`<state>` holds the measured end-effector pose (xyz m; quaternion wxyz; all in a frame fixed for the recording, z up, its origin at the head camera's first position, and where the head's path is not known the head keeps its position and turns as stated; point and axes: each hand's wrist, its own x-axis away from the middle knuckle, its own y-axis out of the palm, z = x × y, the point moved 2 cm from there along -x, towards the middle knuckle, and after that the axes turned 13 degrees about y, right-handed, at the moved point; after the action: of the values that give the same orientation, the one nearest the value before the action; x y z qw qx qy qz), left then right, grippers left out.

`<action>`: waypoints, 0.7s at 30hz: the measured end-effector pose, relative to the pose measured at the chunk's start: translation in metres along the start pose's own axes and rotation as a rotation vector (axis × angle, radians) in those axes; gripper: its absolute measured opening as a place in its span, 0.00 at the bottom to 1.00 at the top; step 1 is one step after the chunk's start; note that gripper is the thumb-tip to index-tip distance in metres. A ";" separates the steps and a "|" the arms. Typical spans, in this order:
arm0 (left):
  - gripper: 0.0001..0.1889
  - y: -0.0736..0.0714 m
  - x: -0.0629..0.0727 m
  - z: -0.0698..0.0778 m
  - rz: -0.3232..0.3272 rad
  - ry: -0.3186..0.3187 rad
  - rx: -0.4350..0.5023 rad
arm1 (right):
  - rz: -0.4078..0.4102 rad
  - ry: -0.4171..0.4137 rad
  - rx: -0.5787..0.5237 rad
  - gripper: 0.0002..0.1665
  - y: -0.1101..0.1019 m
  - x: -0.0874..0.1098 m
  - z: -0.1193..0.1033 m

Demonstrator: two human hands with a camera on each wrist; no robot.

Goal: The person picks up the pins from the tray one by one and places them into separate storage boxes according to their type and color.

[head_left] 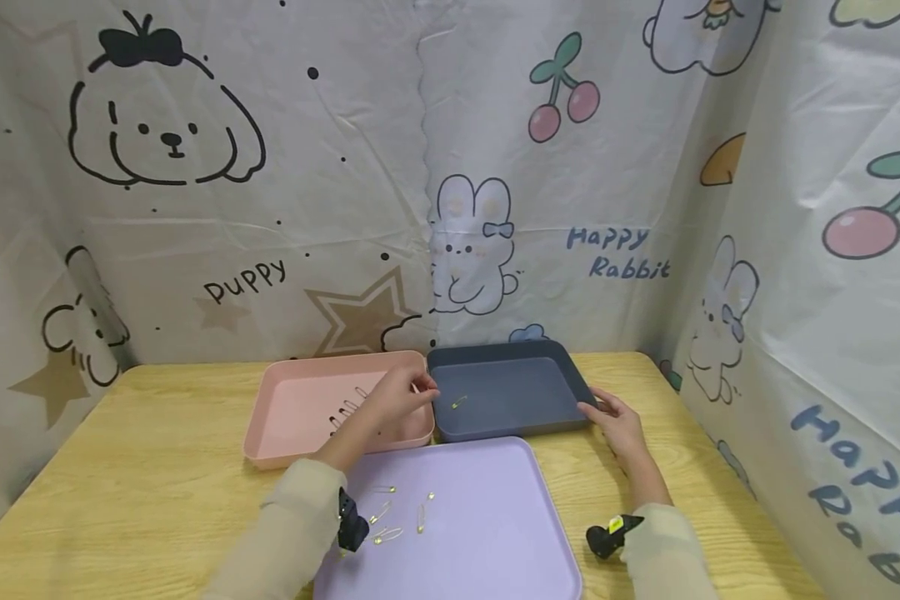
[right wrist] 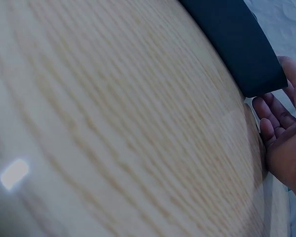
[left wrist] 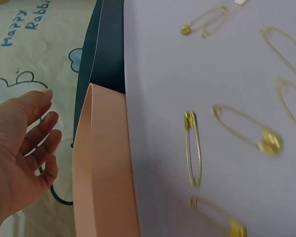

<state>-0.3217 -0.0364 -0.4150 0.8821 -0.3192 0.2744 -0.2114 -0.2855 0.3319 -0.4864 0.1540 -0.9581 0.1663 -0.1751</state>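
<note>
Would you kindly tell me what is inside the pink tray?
Several slim, dark-ended pins lie inside the pink tray, right of its middle. The left hand and forearm cover part of its right side, so anything beneath them cannot be seen.

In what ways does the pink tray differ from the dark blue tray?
The pink tray shows several small pins; the dark blue tray shows one gold pin. The right hand holds the dark blue tray's edge, but not the pink tray. Both are shallow, with raised walls and rounded corners.
</note>
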 end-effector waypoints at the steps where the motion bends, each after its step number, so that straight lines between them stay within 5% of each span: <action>1: 0.03 -0.001 0.002 0.001 -0.011 0.000 -0.011 | 0.000 0.004 0.000 0.39 0.000 0.000 0.000; 6: 0.04 -0.009 0.018 0.010 -0.068 -0.001 -0.096 | -0.006 0.014 0.000 0.38 0.001 0.000 0.002; 11: 0.04 -0.019 0.042 0.019 -0.106 0.066 -0.165 | -0.009 0.023 0.006 0.38 0.002 0.004 0.002; 21: 0.02 -0.043 0.088 0.024 -0.203 0.131 -0.213 | -0.009 0.012 0.015 0.40 0.000 0.003 -0.002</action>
<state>-0.2490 -0.1042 -0.4012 0.7977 -0.4225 0.3183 -0.2896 -0.2838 0.3300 -0.4835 0.1593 -0.9566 0.1615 -0.1829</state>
